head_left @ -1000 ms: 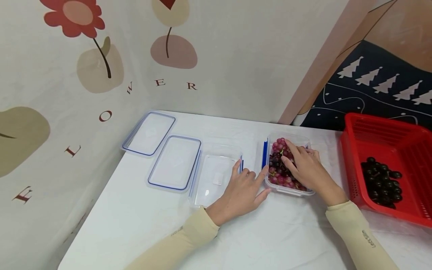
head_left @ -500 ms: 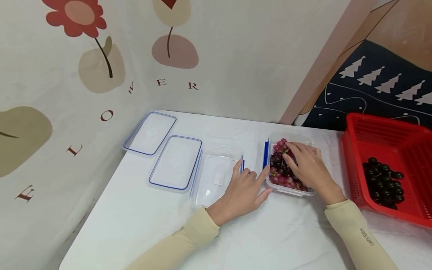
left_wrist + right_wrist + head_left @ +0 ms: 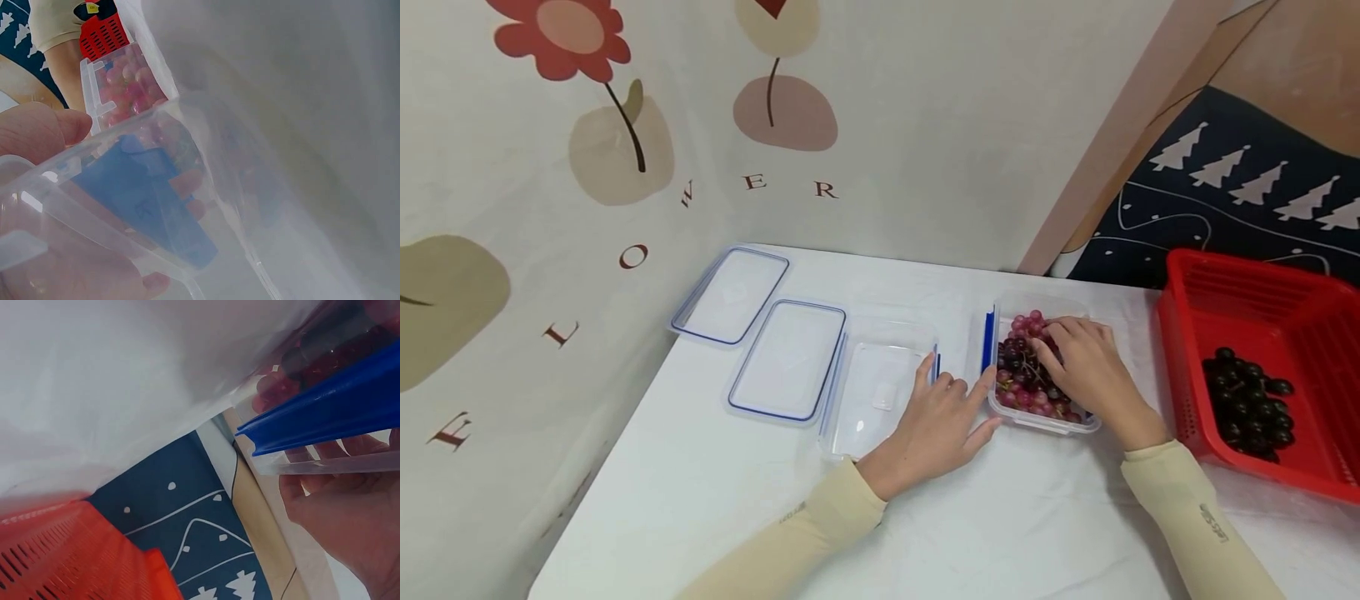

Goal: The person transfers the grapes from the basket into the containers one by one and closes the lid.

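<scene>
A clear lidless box [image 3: 1043, 422] with blue side latches holds pink and dark grapes [image 3: 1037, 400]. My right hand [image 3: 1090, 367] reaches over its right side, thumb and fingers among the grapes; the fingertips are partly hidden. Through the box wall, beneath the blue latch [image 3: 337, 406], the right wrist view shows bent fingers. My left hand [image 3: 936, 425] lies spread between two boxes, index fingertip at the grape box's left side and little finger at the rim of another clear box [image 3: 880, 425]. In the left wrist view, that box's blue latch [image 3: 144, 194] overlaps the hand.
Two rectangular clear pieces with blue edging, a nearer one [image 3: 788, 362] and a farther one [image 3: 733, 296], lie at the table's left. A red plastic basket [image 3: 1180, 358] holding black grapes [image 3: 1249, 408] stands at right. A printed wall covering [image 3: 925, 167] rises behind the white table [image 3: 940, 542].
My right hand has shifted slightly right within the grape box, uncovering more of the dark grapes and stems. My left hand stays in the same place.
</scene>
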The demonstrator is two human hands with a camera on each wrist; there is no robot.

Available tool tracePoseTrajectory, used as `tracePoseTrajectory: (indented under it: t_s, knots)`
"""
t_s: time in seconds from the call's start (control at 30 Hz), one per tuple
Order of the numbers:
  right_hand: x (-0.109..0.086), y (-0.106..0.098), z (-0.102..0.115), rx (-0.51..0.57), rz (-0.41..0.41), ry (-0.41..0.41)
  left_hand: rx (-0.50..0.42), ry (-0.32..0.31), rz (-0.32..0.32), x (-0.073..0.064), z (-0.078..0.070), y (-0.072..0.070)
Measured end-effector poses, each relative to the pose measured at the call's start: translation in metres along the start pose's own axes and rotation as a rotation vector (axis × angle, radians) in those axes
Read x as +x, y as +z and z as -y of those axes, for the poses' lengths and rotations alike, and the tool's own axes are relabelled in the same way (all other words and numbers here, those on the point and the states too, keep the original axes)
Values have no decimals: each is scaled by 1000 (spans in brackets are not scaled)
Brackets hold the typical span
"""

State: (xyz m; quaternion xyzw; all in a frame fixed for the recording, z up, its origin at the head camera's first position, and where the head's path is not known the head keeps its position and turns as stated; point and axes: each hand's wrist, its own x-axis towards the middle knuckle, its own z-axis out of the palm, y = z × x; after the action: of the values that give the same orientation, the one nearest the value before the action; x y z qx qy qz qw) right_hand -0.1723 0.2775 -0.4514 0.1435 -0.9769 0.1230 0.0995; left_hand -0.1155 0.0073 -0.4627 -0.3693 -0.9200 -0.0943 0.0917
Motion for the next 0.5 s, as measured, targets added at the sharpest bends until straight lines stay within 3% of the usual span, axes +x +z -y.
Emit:
tracePoseTrajectory:
  t_s: [0.5]
  knots:
    - [-7, 3, 4, 190, -26, 41, -15, -18, -12, 1, 2, -3]
